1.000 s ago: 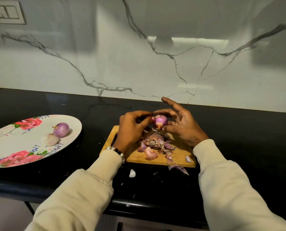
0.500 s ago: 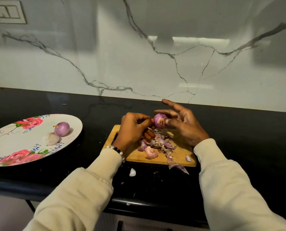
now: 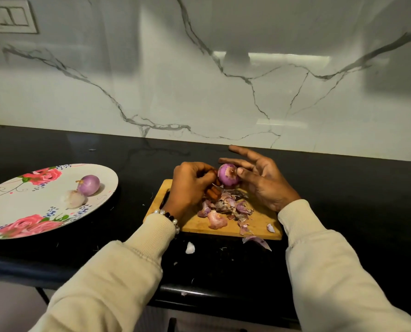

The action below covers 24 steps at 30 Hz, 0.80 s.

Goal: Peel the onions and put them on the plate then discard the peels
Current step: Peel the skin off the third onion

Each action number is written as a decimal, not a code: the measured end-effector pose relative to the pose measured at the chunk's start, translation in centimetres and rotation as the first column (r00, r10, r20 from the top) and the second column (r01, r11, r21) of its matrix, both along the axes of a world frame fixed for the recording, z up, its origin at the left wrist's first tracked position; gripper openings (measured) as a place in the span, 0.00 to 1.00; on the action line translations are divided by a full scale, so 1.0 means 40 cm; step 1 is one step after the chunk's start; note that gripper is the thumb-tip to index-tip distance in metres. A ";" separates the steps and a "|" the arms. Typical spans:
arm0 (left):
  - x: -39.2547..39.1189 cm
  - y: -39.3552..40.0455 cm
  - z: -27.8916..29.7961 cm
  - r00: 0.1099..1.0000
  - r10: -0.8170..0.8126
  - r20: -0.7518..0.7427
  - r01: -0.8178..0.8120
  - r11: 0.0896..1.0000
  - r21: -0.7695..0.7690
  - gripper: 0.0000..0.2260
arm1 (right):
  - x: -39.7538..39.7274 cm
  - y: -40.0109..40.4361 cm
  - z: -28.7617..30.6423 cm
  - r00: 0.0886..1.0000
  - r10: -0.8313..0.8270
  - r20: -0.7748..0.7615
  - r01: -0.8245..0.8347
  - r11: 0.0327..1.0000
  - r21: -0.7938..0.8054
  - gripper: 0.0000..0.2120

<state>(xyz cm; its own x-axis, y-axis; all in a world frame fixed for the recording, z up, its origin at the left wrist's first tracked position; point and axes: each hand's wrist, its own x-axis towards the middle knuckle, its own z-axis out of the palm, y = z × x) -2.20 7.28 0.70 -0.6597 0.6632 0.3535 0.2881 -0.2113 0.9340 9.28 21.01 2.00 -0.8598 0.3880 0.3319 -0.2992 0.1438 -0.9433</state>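
Observation:
A partly peeled purple onion (image 3: 228, 174) is up above the wooden cutting board (image 3: 259, 225). My right hand (image 3: 266, 185) pinches it between thumb and a finger, the other fingers spread straight. My left hand (image 3: 190, 185) is curled against the onion's left side, and its fingers grip a brown-orange handle (image 3: 212, 193), seemingly a small knife; the blade is hidden. A heap of purple peels (image 3: 226, 206) lies on the board. At the left, the flowered plate (image 3: 44, 207) holds a peeled onion (image 3: 88, 185) and a pale piece (image 3: 74, 199).
The black counter (image 3: 343, 200) runs back to a marble wall. A loose peel (image 3: 257, 242) and a white scrap (image 3: 190, 248) lie on the counter in front of the board. The counter's front edge is near my sleeves. A switch panel (image 3: 8, 17) is on the wall, top left.
The onion has turned slightly in my right hand. My left fingers have drawn back from its top and curled tighter, showing the brown handle.

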 end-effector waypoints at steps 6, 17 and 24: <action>0.000 0.002 0.001 0.999 -0.022 0.032 0.020 0.997 0.072 0.07 | -0.005 -0.006 0.000 0.992 -0.115 -0.043 0.116 0.993 0.021 0.15; -0.005 0.000 0.003 0.998 -0.051 0.036 0.050 0.998 0.029 0.05 | 0.009 0.004 -0.002 0.999 -0.046 0.009 0.045 0.989 0.144 0.23; 0.000 -0.003 -0.004 0.986 0.073 -0.151 -0.080 0.996 -0.045 0.02 | -0.002 0.002 -0.009 0.993 -0.107 0.056 0.087 0.955 0.282 0.23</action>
<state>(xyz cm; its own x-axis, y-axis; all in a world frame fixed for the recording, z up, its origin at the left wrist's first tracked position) -2.22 7.15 0.54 -0.6517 0.6326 0.4185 0.4381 -0.1365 0.8885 9.18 21.09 1.62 -0.8477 0.3710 0.3792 -0.2059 0.4288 -0.8796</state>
